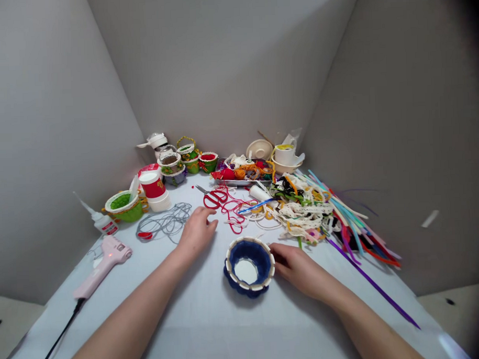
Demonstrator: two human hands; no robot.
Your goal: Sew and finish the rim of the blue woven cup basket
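Our small basket (249,267) sits on the white table (213,327) in front of us, just left of our right hand. It is a round, dark blue woven bowl with a cream braided rim and a pale bottom showing inside. Our right hand (299,269) lies beside it, loosely curled, its fingertips (274,250) at the rim; we cannot tell whether they pinch it or only touch it. Our left hand (197,234) rests apart from the basket, half cupped and holding nothing, just beside red scissors (214,198) and a tangle of red cord (235,213). Grey cord (164,220) lies further left, near a pink glue gun (109,262) and a glue bottle (103,223). Beyond the right hand lie cream lace trim (299,211), colored pipe cleaners (351,222) and a long purple strip (372,282). Finished green baskets (124,207) and a metal tray (243,174) stand further back.
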